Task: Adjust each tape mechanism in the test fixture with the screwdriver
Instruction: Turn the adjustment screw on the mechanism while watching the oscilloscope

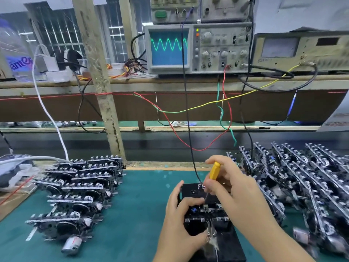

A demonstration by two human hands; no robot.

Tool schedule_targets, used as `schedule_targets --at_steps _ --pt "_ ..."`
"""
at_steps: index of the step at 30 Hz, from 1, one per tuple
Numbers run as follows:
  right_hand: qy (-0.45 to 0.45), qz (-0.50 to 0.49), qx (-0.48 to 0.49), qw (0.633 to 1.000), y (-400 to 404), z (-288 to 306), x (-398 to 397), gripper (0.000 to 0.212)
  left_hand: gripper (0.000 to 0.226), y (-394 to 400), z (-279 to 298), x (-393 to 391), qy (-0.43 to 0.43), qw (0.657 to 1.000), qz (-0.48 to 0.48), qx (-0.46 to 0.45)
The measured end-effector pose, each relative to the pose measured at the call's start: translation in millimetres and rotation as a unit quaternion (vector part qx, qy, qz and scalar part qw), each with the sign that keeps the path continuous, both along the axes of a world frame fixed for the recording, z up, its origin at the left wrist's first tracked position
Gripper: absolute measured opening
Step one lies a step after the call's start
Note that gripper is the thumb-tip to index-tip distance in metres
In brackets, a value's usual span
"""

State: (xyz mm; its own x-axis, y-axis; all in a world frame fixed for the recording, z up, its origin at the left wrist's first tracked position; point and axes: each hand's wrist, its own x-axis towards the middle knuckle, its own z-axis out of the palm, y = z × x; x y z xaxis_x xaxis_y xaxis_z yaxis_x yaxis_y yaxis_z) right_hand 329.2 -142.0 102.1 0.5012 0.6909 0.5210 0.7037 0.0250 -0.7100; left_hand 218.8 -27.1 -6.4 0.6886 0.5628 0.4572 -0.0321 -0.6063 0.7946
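Fixture: black test fixture (229,242) sits on the green bench mat (139,205), directly below the head camera, so both hands reach it without stretching.
Mechanism under test: one tape mechanism (204,214) is seated in the fixture; it is partly hidden by the hands.
Right hand: right hand (232,186) grasps the yellow-handled screwdriver (215,170) near upright, fingers curled round the handle. The thin shaft runs down toward the top of the mechanism; the tip's contact point is too small to tell.
Left hand: left hand (179,222) curls round the left side of the mechanism, thumb at the front. Judged purpose: bracing the unit against the turning force.
Oscilloscope: oscilloscope (198,48) on the shelf faces the worker and shows a green sine trace, probably the readout the screw is tuned against.
Leads: black lead (186,110) drops from the instruments to the fixture's back edge.
Left stack: tape mechanisms (79,188) piled neatly.
Right pile: tape mechanisms (302,186) leaning in rows. Which pile is finished, cannot tell.
Step, judged: adjustment under way on this unit.
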Motion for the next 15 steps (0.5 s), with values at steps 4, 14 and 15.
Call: schedule_targets --at_steps 4,14,15 --pt "0.011 -0.007 0.045 0.999 -2 -2 -6 0.028 0.061 3 -1 -2 -0.014 1.000 -0.009 -0.008" --pt "0.092 -0.064 0.074 0.991 -32 -26 13 0.013 0.066 6 -1 4 -0.010 1.000 -0.021 0.002" --pt "0.087 -0.063 0.048 0.993 -33 -33 14 0.012 0.066 6 -1 4 -0.012 1.000 -0.021 0.001"
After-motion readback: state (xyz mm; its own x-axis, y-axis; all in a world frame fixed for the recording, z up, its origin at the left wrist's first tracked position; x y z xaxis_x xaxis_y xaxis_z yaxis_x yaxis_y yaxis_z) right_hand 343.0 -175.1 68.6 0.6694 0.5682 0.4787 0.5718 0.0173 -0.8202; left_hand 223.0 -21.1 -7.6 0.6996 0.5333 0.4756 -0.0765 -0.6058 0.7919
